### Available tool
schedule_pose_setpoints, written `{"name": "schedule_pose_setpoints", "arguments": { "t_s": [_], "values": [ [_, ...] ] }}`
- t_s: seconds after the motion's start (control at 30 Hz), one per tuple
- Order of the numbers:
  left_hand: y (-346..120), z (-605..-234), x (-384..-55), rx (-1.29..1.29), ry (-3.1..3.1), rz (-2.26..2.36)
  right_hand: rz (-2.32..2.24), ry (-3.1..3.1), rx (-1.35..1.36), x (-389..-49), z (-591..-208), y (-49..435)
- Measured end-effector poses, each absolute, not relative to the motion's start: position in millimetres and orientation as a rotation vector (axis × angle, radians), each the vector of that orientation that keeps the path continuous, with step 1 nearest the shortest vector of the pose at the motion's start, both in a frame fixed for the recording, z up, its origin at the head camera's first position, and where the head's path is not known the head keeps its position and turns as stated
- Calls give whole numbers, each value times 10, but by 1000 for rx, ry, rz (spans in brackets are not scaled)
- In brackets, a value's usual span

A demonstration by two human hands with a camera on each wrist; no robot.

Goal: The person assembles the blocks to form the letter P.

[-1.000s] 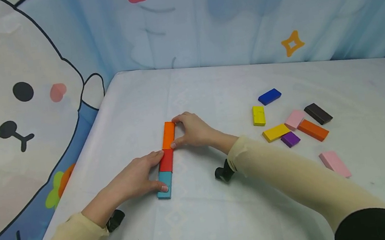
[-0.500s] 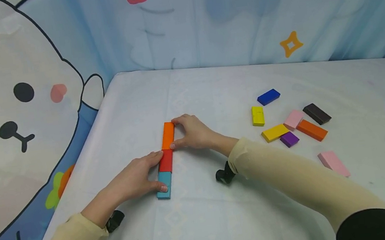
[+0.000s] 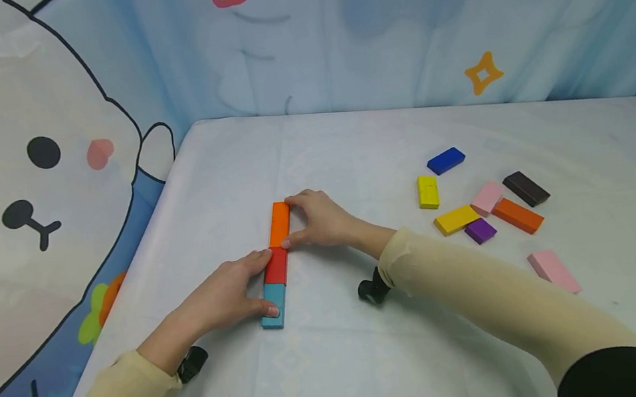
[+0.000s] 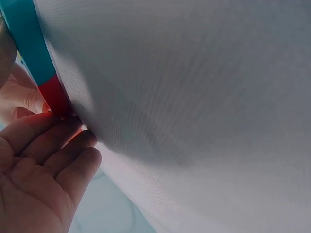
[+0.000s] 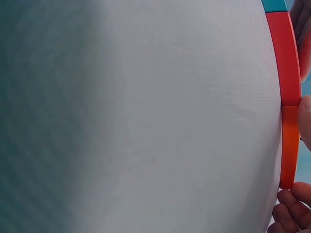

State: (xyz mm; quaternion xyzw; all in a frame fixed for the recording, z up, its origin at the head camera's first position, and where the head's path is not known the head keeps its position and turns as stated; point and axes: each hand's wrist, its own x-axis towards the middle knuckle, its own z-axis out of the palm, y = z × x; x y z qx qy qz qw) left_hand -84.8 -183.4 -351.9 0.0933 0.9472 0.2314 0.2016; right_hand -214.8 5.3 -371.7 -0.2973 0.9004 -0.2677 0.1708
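Three wooden blocks lie end to end in a row: a teal block (image 3: 272, 304) nearest, a red block (image 3: 275, 268) in the middle and an orange block (image 3: 279, 224) farthest. My left hand (image 3: 219, 300) rests along the left side, its thumb on the teal block and its fingertips at the red block's edge. In the left wrist view its fingers (image 4: 77, 167) extend fairly straight beside the red block. From the right side, my right hand (image 3: 323, 219) pinches the orange block lengthwise, index finger at the far end, thumb near the red joint.
To the right lie loose blocks: blue (image 3: 446, 161), bright yellow (image 3: 428, 192), deeper yellow (image 3: 456, 220), purple (image 3: 480, 231), dark brown (image 3: 526, 188), dark orange (image 3: 517, 215) and two pink, one nearer (image 3: 553, 272). A white cloth covers the table (image 3: 377, 372); a printed curtain (image 3: 333, 35) hangs behind.
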Motion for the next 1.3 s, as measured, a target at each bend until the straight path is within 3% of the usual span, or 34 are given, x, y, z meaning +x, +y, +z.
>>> {"name": "schedule_pose_setpoints", "arguments": {
  "t_s": [0.77,1.3],
  "values": [
    [-1913,-3482,-888,316,2655,670,-696,2573,-826,-2146,-3702,29],
    [-1938,-3500,-1325,302,2673,682,-702,2571,-844,-2153,-3693,41]
  ]
}}
